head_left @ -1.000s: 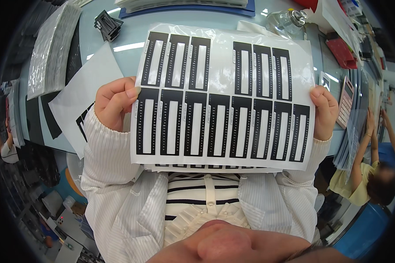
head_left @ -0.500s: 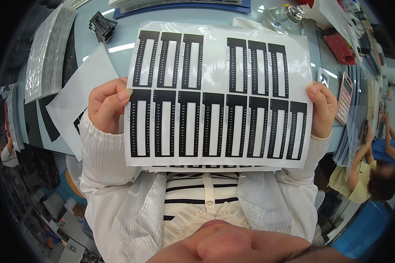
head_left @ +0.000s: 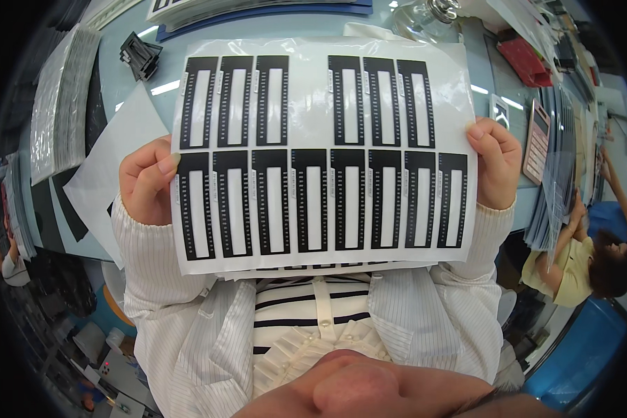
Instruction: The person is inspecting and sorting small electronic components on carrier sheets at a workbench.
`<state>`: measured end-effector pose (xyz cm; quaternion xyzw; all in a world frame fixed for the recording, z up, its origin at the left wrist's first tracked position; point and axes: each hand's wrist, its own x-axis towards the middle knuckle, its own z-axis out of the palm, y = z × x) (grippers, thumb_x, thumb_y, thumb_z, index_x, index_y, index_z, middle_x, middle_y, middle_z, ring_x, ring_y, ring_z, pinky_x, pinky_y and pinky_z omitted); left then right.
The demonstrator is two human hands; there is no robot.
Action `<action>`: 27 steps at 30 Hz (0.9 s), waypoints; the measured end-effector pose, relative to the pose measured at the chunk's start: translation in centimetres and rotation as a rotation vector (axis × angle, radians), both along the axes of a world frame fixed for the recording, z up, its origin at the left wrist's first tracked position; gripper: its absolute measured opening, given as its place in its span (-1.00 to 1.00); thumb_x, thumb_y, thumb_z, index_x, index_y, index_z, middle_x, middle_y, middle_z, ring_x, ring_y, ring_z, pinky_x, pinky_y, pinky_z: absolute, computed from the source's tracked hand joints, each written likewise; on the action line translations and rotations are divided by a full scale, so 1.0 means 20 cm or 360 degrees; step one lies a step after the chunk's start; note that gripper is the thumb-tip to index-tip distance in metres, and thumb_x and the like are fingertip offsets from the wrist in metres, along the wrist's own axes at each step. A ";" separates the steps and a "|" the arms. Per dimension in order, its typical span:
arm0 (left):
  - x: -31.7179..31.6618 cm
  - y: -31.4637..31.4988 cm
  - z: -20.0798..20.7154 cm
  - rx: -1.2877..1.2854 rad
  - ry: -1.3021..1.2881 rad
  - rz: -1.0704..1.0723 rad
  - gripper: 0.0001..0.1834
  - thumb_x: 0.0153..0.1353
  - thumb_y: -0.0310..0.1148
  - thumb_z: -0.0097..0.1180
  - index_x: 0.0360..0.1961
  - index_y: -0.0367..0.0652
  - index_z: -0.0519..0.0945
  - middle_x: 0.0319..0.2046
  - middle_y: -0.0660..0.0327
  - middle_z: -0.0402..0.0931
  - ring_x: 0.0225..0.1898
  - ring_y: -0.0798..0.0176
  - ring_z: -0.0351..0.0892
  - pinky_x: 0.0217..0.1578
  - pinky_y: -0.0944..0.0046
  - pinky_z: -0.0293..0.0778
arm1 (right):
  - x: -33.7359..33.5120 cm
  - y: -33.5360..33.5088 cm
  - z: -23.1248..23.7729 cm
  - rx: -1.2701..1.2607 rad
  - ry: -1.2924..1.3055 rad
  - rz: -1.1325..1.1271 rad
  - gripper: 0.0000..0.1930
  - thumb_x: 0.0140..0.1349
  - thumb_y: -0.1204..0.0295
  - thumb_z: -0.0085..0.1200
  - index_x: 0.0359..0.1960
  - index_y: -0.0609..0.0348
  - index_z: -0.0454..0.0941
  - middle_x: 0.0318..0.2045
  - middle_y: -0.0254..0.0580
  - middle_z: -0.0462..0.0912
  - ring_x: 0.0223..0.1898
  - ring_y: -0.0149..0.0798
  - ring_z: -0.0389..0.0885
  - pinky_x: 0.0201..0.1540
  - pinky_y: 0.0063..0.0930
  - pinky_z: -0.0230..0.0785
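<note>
Between my two hands I hold up a glossy white sheet [head_left: 309, 104] printed with two rows of black labels, each with a long white window. A bare gap shows in the upper row. My left hand [head_left: 150, 180] is closed on the sheet's left edge, thumb on top. On the right edge, my right hand [head_left: 494, 161] grips it the same way, its thumb over the rim. Below the lower border a strip of more sheets [head_left: 313, 267] with black print peeks out; most of them is hidden.
Left of the sheet lie a plain white paper [head_left: 122, 150] and a stack in clear plastic [head_left: 64, 104]. Beyond are small black pieces [head_left: 141, 56] and a glass pump bottle [head_left: 428, 19]. A pink calculator [head_left: 537, 143] lies right, near a co-worker in yellow [head_left: 571, 272].
Both hands and the sheet have shifted left in the picture, and the sheet sits a bit straighter. The grip is unchanged. The desk items have also shifted left in view.
</note>
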<state>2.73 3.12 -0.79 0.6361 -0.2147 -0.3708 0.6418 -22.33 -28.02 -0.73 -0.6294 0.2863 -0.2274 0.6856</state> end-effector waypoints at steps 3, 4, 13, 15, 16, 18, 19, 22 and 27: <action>0.00 0.00 -0.01 -0.0002 -0.0018 0.0025 -0.68 0.05 -0.29 0.05 -0.73 -0.23 0.37 -0.54 0.12 0.52 -0.60 0.34 0.42 -0.50 0.37 0.35 | 0.00 0.00 0.00 -0.0008 0.0013 -0.0002 -0.83 0.17 0.50 0.08 -0.56 0.27 0.52 -0.64 -0.37 0.50 -0.66 -0.57 0.34 -0.57 -0.70 0.09; 0.00 0.00 0.00 0.0006 -0.0019 0.0030 -0.69 0.05 -0.29 0.05 -0.73 -0.23 0.38 -0.54 0.12 0.52 -0.60 0.34 0.43 -0.50 0.37 0.35 | 0.00 0.00 0.00 -0.0028 0.0016 -0.0004 -0.82 0.17 0.48 0.09 -0.58 0.26 0.52 -0.65 -0.37 0.50 -0.66 -0.58 0.34 -0.58 -0.71 0.09; 0.02 0.02 -0.01 0.0085 -0.0064 0.0053 -0.69 0.06 -0.27 0.01 -0.72 -0.18 0.32 -0.56 0.21 0.48 -0.63 0.42 0.42 -0.58 0.44 0.32 | 0.00 0.00 0.00 -0.0086 0.0065 0.0089 -0.77 0.16 0.42 0.16 -0.61 0.24 0.52 -0.69 -0.40 0.49 -0.67 -0.60 0.34 -0.59 -0.73 0.10; 0.02 0.02 -0.01 0.0053 -0.0046 0.0045 -0.68 0.07 -0.27 0.01 -0.71 -0.18 0.31 -0.56 0.22 0.48 -0.65 0.44 0.41 -0.60 0.46 0.31 | 0.00 0.00 0.01 -0.0089 0.0078 0.0102 -0.77 0.16 0.42 0.16 -0.62 0.23 0.52 -0.69 -0.40 0.49 -0.67 -0.60 0.33 -0.59 -0.73 0.10; 0.03 0.02 -0.01 0.0078 -0.0066 0.0067 -0.68 0.07 -0.27 0.01 -0.72 -0.17 0.31 -0.56 0.22 0.48 -0.65 0.44 0.42 -0.60 0.46 0.31 | 0.00 0.00 0.01 -0.0103 0.0084 0.0110 -0.77 0.16 0.41 0.16 -0.62 0.23 0.52 -0.69 -0.40 0.49 -0.67 -0.60 0.33 -0.59 -0.73 0.10; 0.02 0.02 -0.02 0.0052 -0.0072 0.0052 -0.68 0.08 -0.26 0.01 -0.72 -0.17 0.30 -0.56 0.22 0.49 -0.65 0.44 0.43 -0.61 0.45 0.32 | 0.00 0.00 0.01 -0.0121 0.0099 0.0121 -0.77 0.16 0.41 0.17 -0.62 0.23 0.52 -0.69 -0.41 0.49 -0.67 -0.60 0.33 -0.59 -0.73 0.10; 0.02 0.02 -0.02 0.0079 -0.0074 0.0071 -0.68 0.08 -0.27 0.01 -0.72 -0.17 0.30 -0.56 0.22 0.49 -0.65 0.44 0.43 -0.61 0.45 0.32 | 0.00 0.00 0.01 -0.0125 0.0093 0.0129 -0.77 0.16 0.41 0.17 -0.62 0.23 0.52 -0.69 -0.41 0.49 -0.67 -0.60 0.33 -0.59 -0.73 0.10; 0.02 0.02 -0.02 0.0083 -0.0072 0.0079 -0.68 0.08 -0.27 0.01 -0.71 -0.17 0.31 -0.55 0.21 0.50 -0.65 0.43 0.45 -0.62 0.44 0.33 | 0.00 0.01 0.02 -0.0122 0.0086 0.0134 -0.77 0.15 0.40 0.17 -0.62 0.22 0.52 -0.69 -0.41 0.49 -0.67 -0.60 0.33 -0.59 -0.73 0.10; 0.03 0.03 -0.02 0.0098 -0.0065 0.0062 -0.68 0.08 -0.26 0.01 -0.71 -0.18 0.32 -0.54 0.21 0.50 -0.65 0.44 0.45 -0.62 0.46 0.32 | 0.00 0.01 0.04 -0.0111 0.0177 0.0133 -0.76 0.16 0.40 0.16 -0.62 0.24 0.53 -0.71 -0.41 0.47 -0.70 -0.60 0.30 -0.62 -0.73 0.06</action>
